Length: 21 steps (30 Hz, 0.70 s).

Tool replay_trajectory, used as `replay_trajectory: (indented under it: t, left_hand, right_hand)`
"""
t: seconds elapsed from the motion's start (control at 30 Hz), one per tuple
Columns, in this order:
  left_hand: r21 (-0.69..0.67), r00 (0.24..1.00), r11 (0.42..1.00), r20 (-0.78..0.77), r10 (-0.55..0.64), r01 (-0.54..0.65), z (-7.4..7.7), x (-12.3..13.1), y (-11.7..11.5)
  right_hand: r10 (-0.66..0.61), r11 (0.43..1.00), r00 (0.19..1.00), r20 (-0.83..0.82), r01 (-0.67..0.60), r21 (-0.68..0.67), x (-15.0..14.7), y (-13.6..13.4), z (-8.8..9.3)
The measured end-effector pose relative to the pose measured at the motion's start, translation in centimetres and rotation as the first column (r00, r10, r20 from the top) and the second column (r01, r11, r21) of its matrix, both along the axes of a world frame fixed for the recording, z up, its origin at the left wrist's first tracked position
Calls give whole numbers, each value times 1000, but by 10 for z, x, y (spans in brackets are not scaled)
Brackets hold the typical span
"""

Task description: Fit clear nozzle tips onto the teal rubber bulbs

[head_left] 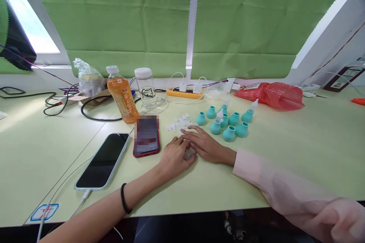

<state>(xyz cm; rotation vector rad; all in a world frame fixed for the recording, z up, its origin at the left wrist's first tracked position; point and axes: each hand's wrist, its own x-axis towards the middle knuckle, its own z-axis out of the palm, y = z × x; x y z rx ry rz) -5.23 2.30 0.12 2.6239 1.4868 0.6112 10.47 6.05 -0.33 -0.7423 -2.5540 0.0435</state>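
Note:
My left hand (173,157), with a black band on its wrist, rests on the pale green table (299,148), its fingers curled around a small whitish plastic piece (189,153). Touching it from the right, my right hand (203,144) in a pink sleeve lies flat with its fingers stretched toward a small pile of white plastic tips (179,124). Several teal rubber bulbs (229,121), some with clear nozzles fitted, stand just beyond the right hand.
A red-cased phone (146,140) and a larger dark-screened phone (104,159) on a white cable lie left of my hands. Behind them stand an orange drink bottle (124,98), a clear bottle (146,89), a yellow power strip (184,92) and a red bag (270,95).

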Motion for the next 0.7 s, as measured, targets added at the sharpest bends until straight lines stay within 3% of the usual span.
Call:
replay_trajectory:
  t: [0.2, 0.4, 0.6, 0.7]
  left_hand:
    - [14, 999, 1000, 42, -9, 8, -4, -1, 4]
    - [35, 996, 997, 71, 63, -66, -4, -1, 5]
    - [-48, 997, 998, 67, 45, -42, 0, 0, 1]
    - [-72, 982, 996, 176, 61, -49, 3, -1, 0]
  right_hand:
    - [25, 999, 992, 122, -21, -35, -6, 9, 0]
    - [-49, 999, 996, 80, 48, 13, -6, 9, 0]
    - [-37, 999, 985, 166, 33, 29, -6, 11, -3]
    - [-44, 998, 991, 125, 37, 56, -4, 14, -8]
